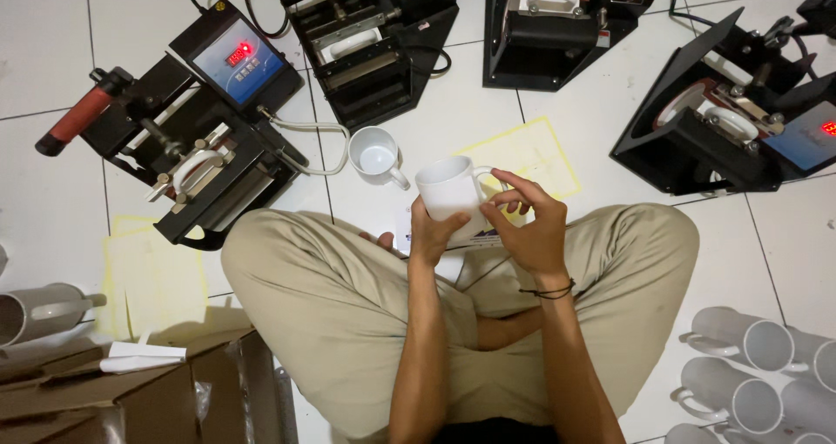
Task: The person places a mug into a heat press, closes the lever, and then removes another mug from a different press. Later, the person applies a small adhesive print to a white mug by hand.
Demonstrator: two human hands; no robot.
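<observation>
Your left hand point(429, 232) is wrapped around the glossy white ceramic mug point(450, 196), held above your crossed legs in beige trousers point(348, 322); your right hand point(528, 229) pinches a printed paper sheet point(477, 232) against the mug's near-right side. A second white mug point(377, 156) stands on the tile floor point(52, 52) just far-left. Black metal mug presses point(200, 122) ring the far side.

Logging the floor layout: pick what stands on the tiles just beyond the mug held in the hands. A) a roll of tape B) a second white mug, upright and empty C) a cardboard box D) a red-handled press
B: a second white mug stands upright and empty on the tiles just beyond the held mug.
</observation>
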